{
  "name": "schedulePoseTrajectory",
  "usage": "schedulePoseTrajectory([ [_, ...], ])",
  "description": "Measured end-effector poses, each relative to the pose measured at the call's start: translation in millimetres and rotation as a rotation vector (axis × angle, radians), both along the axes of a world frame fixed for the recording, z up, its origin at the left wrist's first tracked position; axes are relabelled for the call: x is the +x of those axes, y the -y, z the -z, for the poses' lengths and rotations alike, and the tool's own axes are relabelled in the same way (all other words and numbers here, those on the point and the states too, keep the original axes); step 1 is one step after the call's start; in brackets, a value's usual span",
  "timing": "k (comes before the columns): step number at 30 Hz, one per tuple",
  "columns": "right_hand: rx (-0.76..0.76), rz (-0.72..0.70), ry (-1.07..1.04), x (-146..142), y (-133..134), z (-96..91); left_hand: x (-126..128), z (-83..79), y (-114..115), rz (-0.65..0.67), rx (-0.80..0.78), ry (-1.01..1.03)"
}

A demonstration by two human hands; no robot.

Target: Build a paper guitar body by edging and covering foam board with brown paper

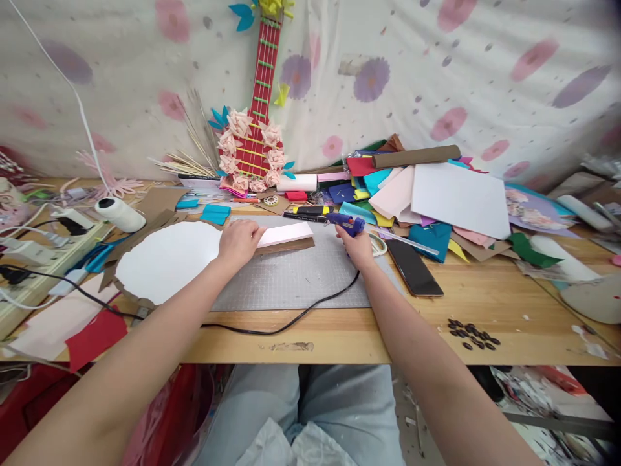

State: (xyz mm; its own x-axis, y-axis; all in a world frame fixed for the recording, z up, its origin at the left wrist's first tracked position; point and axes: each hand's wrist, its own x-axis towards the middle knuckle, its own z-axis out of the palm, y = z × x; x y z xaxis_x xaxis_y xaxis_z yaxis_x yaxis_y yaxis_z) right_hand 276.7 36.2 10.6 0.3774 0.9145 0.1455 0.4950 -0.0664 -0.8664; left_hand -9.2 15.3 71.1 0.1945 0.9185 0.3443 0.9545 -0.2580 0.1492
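Note:
My left hand (239,244) is closed on the left part of a white-faced cardboard strip (286,235) with a brown edge, over a grey cutting mat (291,281). In my right hand (358,244) is a blue hot glue gun (347,223), its nozzle pointing left towards the strip's right end, with a gap between them. A clear glue stick (407,241) extends from its rear. The black cord (310,310) runs left along the mat's front edge. Left of my left hand lies a white guitar-body-shaped board (167,262) with brown edges, partly covered by my forearm.
A red paper guitar with pink flowers (255,145) leans at the back. Paper and felt sheets (388,194) pile at back right. A phone (416,266), dark beads (473,334), a thread spool (120,215) and a power strip (48,265) lie around.

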Motion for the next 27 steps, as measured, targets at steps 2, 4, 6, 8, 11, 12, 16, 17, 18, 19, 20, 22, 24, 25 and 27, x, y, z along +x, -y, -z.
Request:
schedulePoseTrajectory([
  [2, -0.036, 0.05, 0.116, -1.2, 2.4, 1.7, 4.1, 2.1, 0.4, 0.009, 0.0, -0.039],
  [4, -0.085, 0.094, 0.208, -1.7, 5.3, 0.8, 2.4, 4.5, -0.2, -0.002, 0.004, -0.038],
  [6, -0.125, 0.127, 0.279, -1.3, 7.8, -0.9, -2.8, 6.6, -0.8, -0.028, 0.001, -0.027],
  [8, -0.158, 0.14, 0.331, -1.0, 9.4, -2.0, -8.3, 8.7, -0.7, -0.051, -0.023, -0.031],
  [11, -0.178, 0.125, 0.386, -2.1, 10.3, -1.4, -13.6, 12.4, 1.0, -0.037, -0.07, -0.039],
  [12, -0.178, 0.119, 0.403, -2.5, 10.7, -1.2, -15.1, 13.7, 1.7, -0.023, -0.08, -0.037],
  [16, -0.197, 0.073, 0.456, 2.0, 16.3, -7.6, -27.1, 15.0, 1.6, -0.042, -0.079, 0.017],
  [17, -0.209, 0.06, 0.492, 5.6, 19.4, -11.8, -32.4, 13.9, 0.7, -0.072, -0.066, 0.044],
  [18, -0.222, 0.053, 0.543, 10.2, 23.2, -17.0, -38.2, 12.3, -0.4, -0.107, -0.049, 0.072],
  [19, -0.244, 0.052, 0.608, 15.3, 27.5, -22.9, -44.1, 10.1, -1.5, -0.144, -0.029, 0.098],
  [20, -0.265, 0.061, 0.682, 20.5, 32.1, -29.1, -49.6, 7.8, -2.4, -0.177, -0.006, 0.122],
  [22, -0.346, 0.032, 0.787, 28.1, 41.4, -40.9, -56.5, 3.2, -2.9, -0.218, 0.029, 0.148],
  [24, -0.421, -0.1, 0.821, 27.5, 48.6, -48.8, -54.8, 0.7, -0.8, -0.189, 0.032, 0.127],
  [25, -0.43, -0.194, 0.816, 23.0, 50.9, -50.5, -50.4, 0.8, 1.2, -0.139, 0.02, 0.09],
  [27, -0.334, -0.385, 0.792, 5.9, 51.9, -48.8, -35.6, 3.7, 6.4, 0.002, -0.021, -0.033],
])
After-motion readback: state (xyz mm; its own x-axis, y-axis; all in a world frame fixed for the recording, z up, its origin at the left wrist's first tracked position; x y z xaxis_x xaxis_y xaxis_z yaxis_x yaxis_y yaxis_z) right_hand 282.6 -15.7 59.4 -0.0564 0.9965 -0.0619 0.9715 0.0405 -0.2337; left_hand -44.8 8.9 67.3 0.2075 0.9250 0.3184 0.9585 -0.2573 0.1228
